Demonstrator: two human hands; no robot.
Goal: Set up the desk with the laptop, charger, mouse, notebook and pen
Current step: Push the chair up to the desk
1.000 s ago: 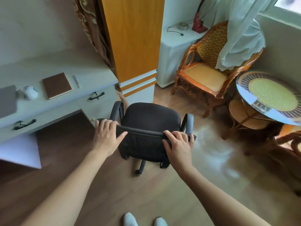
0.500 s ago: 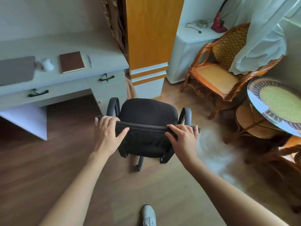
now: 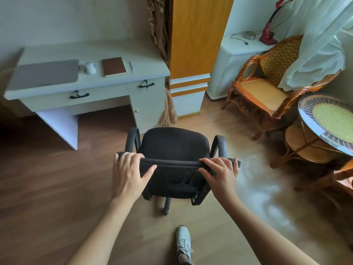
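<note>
Behind the desk [image 3: 91, 84], both the left hand [image 3: 128, 174] and right hand [image 3: 219, 175] grip the office chair [image 3: 172, 148] backrest, kneehole ahead-left.

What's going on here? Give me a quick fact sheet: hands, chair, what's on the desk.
left hand: grips the top of the chair's backrest
right hand: grips the same top edge
office chair: black, on the floor, right of the desk's kneehole
desk: closed laptop, white mouse, brown notebook, pen, left to right
charger: cannot tell
</note>
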